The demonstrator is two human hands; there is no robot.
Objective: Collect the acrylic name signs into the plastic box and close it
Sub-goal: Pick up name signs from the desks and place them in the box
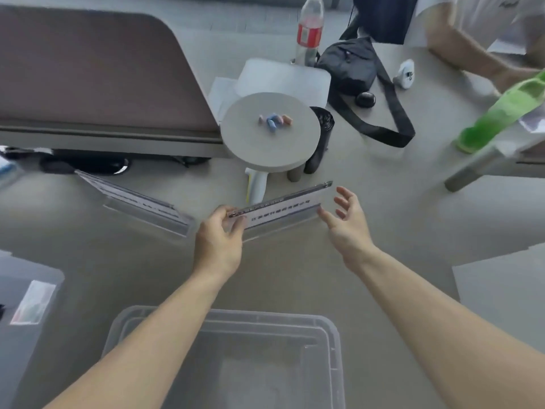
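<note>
My left hand (pixel 219 240) pinches the left end of an acrylic name sign (pixel 283 209), a clear stand with a printed strip, in the middle of the grey floor. My right hand (pixel 348 225) hovers with fingers spread just off the sign's right end; whether its thumb touches the sign I cannot tell. A second acrylic name sign (pixel 138 202) stands on the floor to the left. The clear plastic box (pixel 331 335) sits open near me, below my forearms, and I see nothing inside it.
A small round stool (pixel 250 143) with several coloured chalk pieces stands behind the sign. A black bag (pixel 351 66), a bottle (pixel 309 28), a green bottle (pixel 501 113) and another person's arm (pixel 460 51) are at the far right. A brown mat (pixel 88 69) fills the far left.
</note>
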